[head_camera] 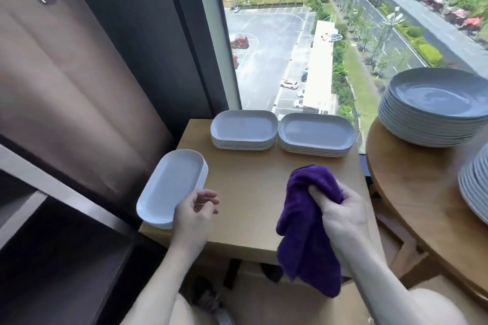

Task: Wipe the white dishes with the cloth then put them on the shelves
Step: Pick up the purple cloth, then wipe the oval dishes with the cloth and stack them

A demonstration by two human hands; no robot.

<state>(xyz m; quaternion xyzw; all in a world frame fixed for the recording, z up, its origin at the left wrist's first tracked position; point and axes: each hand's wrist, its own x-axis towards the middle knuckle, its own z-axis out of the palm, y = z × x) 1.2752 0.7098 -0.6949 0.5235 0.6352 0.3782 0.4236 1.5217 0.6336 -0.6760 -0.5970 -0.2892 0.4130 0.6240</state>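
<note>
Left hand (194,215) loosely curled, empty, beside dish stack (171,187); right hand (342,216) clutches bunched purple cloth (306,232).

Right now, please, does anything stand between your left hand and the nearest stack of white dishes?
Nothing visible does: the left hand is right beside that stack; the right hand holds the purple cloth apart.

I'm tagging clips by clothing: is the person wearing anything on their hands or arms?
No. The left hand and right hand are bare, with no gloves, rings or watch visible, and both forearms are uncovered to the frame's bottom edge, no sleeves showing.
</note>
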